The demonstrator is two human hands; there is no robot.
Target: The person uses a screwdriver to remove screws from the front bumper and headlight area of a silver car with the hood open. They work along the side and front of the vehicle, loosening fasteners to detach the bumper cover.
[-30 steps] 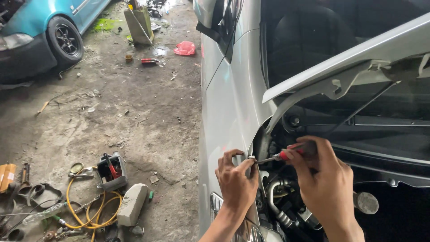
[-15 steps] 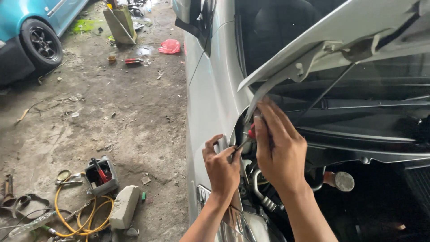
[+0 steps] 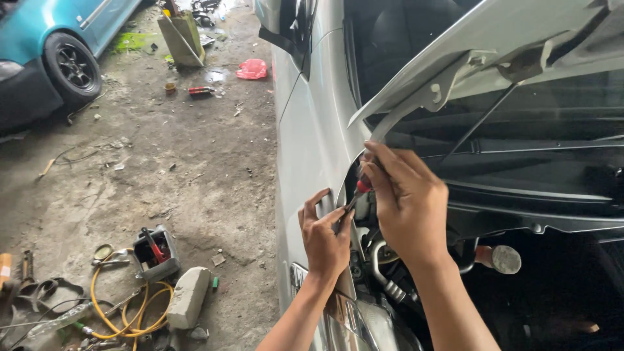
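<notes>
Right hand (image 3: 409, 205) curled tight round red-handled screwdriver (image 3: 356, 193) at the silver car's fender edge (image 3: 312, 162), left hand (image 3: 325, 237) fingers pinching the shaft tip, raised hood (image 3: 494, 45) overhead

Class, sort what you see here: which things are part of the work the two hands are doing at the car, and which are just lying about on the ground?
In use:
- left hand, steadying the shaft
- right hand, gripping the handle
- red-handled screwdriver
- silver car's front wing edge
- raised silver bonnet

Lying about:
- coiled yellow hose
- small grey box with red tool
- pale concrete block
- red rag
</notes>
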